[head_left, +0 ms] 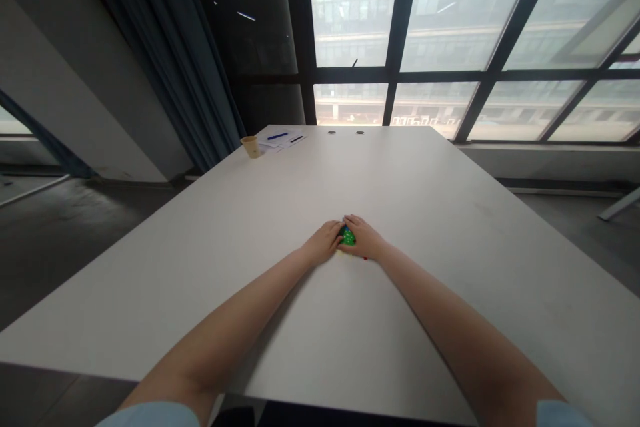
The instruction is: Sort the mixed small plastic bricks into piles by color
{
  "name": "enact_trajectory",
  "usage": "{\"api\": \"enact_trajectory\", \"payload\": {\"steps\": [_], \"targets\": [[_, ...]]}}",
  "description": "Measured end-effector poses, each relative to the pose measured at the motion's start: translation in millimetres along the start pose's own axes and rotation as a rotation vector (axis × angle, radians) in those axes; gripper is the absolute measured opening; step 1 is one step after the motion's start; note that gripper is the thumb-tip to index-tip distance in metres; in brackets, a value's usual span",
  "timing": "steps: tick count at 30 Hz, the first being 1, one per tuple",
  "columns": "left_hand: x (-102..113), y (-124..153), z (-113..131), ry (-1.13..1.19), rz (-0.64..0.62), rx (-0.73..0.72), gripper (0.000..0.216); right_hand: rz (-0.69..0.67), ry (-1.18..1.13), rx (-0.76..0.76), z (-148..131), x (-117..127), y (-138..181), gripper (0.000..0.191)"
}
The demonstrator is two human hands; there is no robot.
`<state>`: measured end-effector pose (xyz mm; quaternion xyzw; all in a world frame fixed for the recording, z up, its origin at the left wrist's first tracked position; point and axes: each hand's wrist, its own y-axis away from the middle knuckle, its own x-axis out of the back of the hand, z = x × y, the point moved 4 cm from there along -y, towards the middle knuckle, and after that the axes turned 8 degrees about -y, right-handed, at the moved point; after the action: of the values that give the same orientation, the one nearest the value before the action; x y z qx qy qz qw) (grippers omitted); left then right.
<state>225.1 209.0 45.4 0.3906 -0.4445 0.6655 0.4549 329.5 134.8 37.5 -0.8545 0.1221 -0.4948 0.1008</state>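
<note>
A small green thing (347,237) lies on the white desk (310,193), in the gap between the person's two hands; the left hand (323,243) borders it on one side, the right hand (367,239) on the other; the fingers (334,225) of both hands curve inward around it, their tips near one another at its far side, while the right thumb reaches across its near side; the spread is narrow, about as wide as the green thing itself, though I cannot tell whether either hand grips it or merely encloses it; a bit of blue (346,227) shows just beyond the green, close to the fingertips; a little pale yellow (341,252) shows at the near side, below the fingers, and a small red piece (365,258) shows beside the near edge of the right hand; both forearms extend forward over the desk; well beyond the hands, toward the far left corner, a tan cup (251,147) stands beside some papers (284,143).
</note>
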Motion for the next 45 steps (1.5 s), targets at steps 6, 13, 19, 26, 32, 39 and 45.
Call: {"api": "enact_trajectory", "payload": {"steps": [6,13,19,26,32,39,45], "targets": [[22.9,19.4,-59.9,0.200,0.295,0.361,0.031,0.025,-0.182,0.055,-43.6,-30.7,-46.4,0.040],[35.9,38.3,-90.9,0.207,0.302,0.518,0.034,0.011,-0.480,-0.098,-34.6,-20.5,-67.5,0.038],[25.7,25.0,-75.3,0.160,0.077,0.426,0.040,-0.088,-0.431,-0.164,-2.8,16.4,-19.3,0.040],[39.2,35.4,-49.4,0.181,-0.105,0.190,0.059,-0.222,-0.063,-0.117,-29.9,-1.5,41.4,0.109],[41.2,70.9,-60.4,-0.098,-0.272,0.175,0.112,-0.083,0.026,-0.200,-43.9,-34.5,8.0,0.112],[38.5,72.7,-71.9,-0.129,-0.144,0.224,0.067,-0.027,-0.038,-0.033,-55.7,-52.7,-46.9,0.063],[40.0,68.9,-85.2,-0.074,0.118,0.237,0.040,0.046,-0.118,0.045,-65.4,-58.6,-72.4,0.030]]}}
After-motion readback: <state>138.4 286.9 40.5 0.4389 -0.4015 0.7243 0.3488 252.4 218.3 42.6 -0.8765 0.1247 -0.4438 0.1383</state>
